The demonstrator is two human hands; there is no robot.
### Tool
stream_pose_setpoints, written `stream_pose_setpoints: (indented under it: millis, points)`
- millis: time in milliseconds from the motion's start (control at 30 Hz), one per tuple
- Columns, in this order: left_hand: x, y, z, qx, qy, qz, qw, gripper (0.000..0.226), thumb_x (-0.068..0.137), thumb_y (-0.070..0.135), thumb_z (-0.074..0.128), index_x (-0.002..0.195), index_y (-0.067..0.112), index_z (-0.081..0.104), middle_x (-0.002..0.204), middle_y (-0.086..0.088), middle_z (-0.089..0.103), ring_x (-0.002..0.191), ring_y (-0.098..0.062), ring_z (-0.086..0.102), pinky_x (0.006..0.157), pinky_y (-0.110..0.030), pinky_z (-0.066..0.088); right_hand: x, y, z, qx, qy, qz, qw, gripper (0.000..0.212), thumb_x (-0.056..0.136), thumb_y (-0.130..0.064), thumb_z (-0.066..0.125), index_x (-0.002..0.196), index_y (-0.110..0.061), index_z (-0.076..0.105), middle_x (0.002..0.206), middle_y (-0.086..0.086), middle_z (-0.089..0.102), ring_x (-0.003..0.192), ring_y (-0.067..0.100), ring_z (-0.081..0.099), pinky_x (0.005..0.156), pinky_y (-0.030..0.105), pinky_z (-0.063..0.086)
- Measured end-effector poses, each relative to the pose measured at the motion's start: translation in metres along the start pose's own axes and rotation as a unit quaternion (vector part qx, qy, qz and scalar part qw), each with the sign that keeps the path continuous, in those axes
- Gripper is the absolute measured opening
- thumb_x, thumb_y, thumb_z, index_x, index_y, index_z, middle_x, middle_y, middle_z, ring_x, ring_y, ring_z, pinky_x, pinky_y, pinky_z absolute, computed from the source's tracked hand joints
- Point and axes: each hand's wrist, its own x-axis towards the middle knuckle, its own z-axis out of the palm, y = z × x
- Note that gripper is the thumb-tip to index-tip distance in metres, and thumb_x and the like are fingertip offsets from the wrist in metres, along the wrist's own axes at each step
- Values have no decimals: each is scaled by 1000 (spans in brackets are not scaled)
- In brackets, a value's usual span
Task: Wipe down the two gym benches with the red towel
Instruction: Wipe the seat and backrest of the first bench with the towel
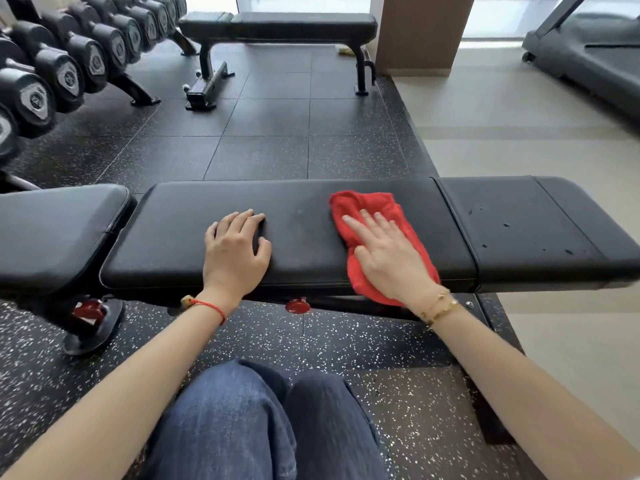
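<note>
1. The red towel (374, 237) is soft, light and floppy. It lies bunched on the near gym bench (298, 233), toward its right side.
2. The right hand (388, 251) lies flat on the towel, fingers spread. Pressing down with the palm looks best.
3. The left hand (235, 251) rests on the bench pad, fingers loosely curled, holding nothing.
4. Dark wet spots (505, 225) show on the right pad.
5. The far gym bench (294, 26) waits behind.
6. No containers are in view.

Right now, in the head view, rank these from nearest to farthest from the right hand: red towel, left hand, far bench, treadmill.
1. red towel, under the right hand
2. left hand, to its left on the near bench
3. far bench and treadmill: too close to call
</note>
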Motion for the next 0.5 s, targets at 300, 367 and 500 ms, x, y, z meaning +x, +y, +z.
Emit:
stream_pose_setpoints:
  millis: [300, 367, 500]
  points:
    - [-1, 4, 1, 12, -27, -2, 1000, 45, 96, 21, 49, 140, 11, 51, 150, -9, 47, 141, -29, 36, 119, -52, 23, 44, 43, -16, 7, -9, 145, 989, 54, 101, -25, 27, 154, -25, 18, 163, 10, 9, 150, 29, 6, 122, 42, -2]
    - [0, 8, 1, 12, -32, -15, 999, 44, 97, 19, 47, 140, 10, 50, 150, -11, 45, 142, -30, 34, 119, -54, 21, 43, 41, -16, 12, -12, 128, 992, 54, 101, -23, 28, 154, -24, 19, 163, 10, 10, 150, 29, 7, 122, 41, -2]
    - [0, 44, 5, -16, -37, 28, 999, 40, 98, 22, 44, 135, 13, 55, 144, -6, 51, 138, -25, 39, 119, -52, 22, 27, 41, -17, 9, -12, 102, 995, 53, 101, -21, 29, 154, -22, 21, 163, 10, 13, 150, 27, 8, 122, 40, 1]
